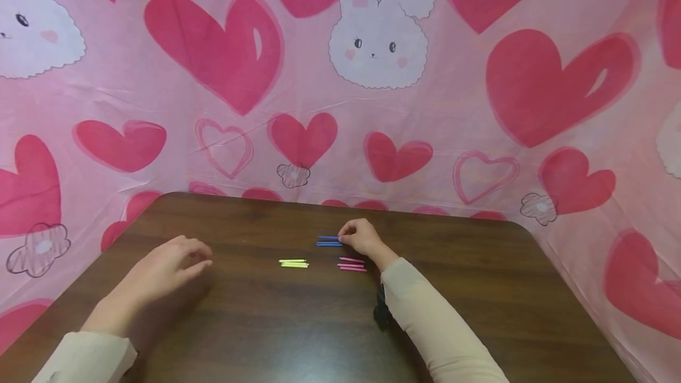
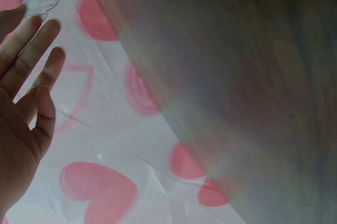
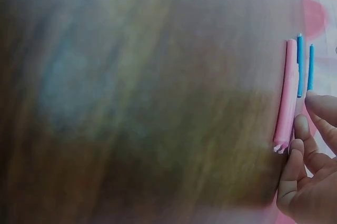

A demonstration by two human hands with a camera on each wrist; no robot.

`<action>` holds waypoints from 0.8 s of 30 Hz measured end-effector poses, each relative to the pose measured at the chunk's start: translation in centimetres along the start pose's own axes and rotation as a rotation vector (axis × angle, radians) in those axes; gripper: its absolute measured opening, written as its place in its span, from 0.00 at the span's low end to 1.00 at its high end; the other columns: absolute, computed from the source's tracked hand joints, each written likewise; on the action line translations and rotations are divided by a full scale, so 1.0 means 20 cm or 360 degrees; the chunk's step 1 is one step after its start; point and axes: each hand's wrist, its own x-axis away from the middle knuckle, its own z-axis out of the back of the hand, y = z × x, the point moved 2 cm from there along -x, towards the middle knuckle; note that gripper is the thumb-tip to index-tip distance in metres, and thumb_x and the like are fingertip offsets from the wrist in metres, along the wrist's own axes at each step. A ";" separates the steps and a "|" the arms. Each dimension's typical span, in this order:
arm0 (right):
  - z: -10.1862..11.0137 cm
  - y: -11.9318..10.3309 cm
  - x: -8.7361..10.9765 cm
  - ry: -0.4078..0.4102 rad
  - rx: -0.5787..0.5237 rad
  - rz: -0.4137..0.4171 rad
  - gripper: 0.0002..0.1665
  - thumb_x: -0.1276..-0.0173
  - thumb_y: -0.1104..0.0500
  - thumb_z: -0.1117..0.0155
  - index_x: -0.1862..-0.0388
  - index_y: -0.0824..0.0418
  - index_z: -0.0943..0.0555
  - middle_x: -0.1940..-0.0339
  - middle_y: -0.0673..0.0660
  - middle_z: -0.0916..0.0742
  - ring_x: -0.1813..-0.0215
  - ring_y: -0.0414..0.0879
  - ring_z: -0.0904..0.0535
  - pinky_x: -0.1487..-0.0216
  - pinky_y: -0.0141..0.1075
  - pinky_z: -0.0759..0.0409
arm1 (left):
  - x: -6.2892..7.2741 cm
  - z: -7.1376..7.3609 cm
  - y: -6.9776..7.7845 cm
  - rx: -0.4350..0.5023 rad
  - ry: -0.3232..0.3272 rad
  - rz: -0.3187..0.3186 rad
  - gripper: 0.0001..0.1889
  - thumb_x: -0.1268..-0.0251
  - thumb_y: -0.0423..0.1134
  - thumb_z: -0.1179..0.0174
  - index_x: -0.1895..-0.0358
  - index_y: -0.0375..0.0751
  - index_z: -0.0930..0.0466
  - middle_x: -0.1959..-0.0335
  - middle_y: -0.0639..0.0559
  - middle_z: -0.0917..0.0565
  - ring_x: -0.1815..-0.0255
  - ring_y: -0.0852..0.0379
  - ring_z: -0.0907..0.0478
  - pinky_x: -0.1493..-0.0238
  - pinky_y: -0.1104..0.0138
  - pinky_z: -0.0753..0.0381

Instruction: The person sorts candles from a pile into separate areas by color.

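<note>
Slim candles lie in three small colour groups on the dark wooden table (image 1: pixel 250 324). At the back are blue candles (image 1: pixel 328 244). My right hand (image 1: pixel 363 237) pinches the right end of the rearmost one; in the right wrist view its fingertips meet the end of that blue candle (image 3: pixel 310 69). Just in front lie pink candles (image 1: pixel 352 268), with yellow candles (image 1: pixel 294 263) to their left. My left hand (image 1: pixel 165 268) is over the left side of the table, holding nothing, its fingers relaxed and slightly bent. In the left wrist view its fingers are spread apart.
Behind and beside the table hangs a pink cloth (image 1: pixel 314 87) printed with hearts and rabbits. The table's back edge runs just behind the blue candles. A black wrist device (image 1: pixel 382 310) sits under my right sleeve.
</note>
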 end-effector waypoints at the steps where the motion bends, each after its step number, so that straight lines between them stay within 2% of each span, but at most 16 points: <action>1: 0.00 0.00 0.00 -0.0002 0.0007 -0.0003 0.02 0.37 0.64 0.30 0.69 0.62 0.14 0.67 0.55 0.13 0.59 0.47 0.22 0.51 0.39 0.24 | 0.00 0.00 -0.01 -0.0002 0.0018 0.0020 0.09 0.43 0.43 0.29 0.60 0.49 0.15 0.63 0.59 0.17 0.58 0.57 0.21 0.56 0.55 0.19; 4: 0.00 0.00 0.00 -0.0010 0.0028 -0.0006 0.02 0.37 0.64 0.30 0.69 0.62 0.13 0.66 0.56 0.13 0.59 0.47 0.22 0.51 0.40 0.24 | -0.01 0.00 -0.02 -0.0003 0.0061 0.0075 0.14 0.42 0.44 0.30 0.53 0.45 0.17 0.57 0.51 0.16 0.50 0.48 0.21 0.50 0.46 0.20; 8: 0.00 0.00 0.00 -0.0023 0.0032 -0.0029 0.02 0.36 0.64 0.31 0.69 0.62 0.13 0.66 0.56 0.13 0.60 0.47 0.23 0.52 0.40 0.23 | -0.02 -0.01 -0.04 0.0023 0.0042 0.0101 0.19 0.40 0.45 0.31 0.47 0.43 0.19 0.50 0.45 0.16 0.44 0.42 0.23 0.48 0.40 0.23; 15: 0.00 0.00 0.00 -0.0028 0.0052 -0.0073 0.03 0.35 0.63 0.31 0.69 0.61 0.13 0.66 0.56 0.13 0.61 0.47 0.24 0.52 0.40 0.24 | -0.05 -0.03 -0.07 0.0006 -0.0019 0.0100 0.28 0.39 0.48 0.32 0.37 0.42 0.25 0.40 0.40 0.20 0.37 0.38 0.27 0.46 0.35 0.27; 20: 0.00 0.01 0.00 -0.0035 0.0063 -0.0062 0.03 0.35 0.63 0.31 0.68 0.61 0.13 0.66 0.56 0.13 0.62 0.46 0.24 0.54 0.39 0.23 | -0.08 -0.05 -0.09 -0.0089 -0.0073 0.0078 0.34 0.40 0.50 0.32 0.32 0.43 0.29 0.32 0.38 0.27 0.32 0.36 0.32 0.49 0.30 0.29; 24: 0.02 0.02 0.02 -0.0061 0.0035 -0.0049 0.03 0.34 0.63 0.32 0.67 0.61 0.13 0.65 0.56 0.13 0.62 0.46 0.24 0.55 0.39 0.23 | -0.09 -0.07 -0.09 -0.0155 -0.0083 0.0051 0.35 0.42 0.51 0.31 0.32 0.43 0.30 0.30 0.39 0.29 0.31 0.36 0.33 0.52 0.30 0.28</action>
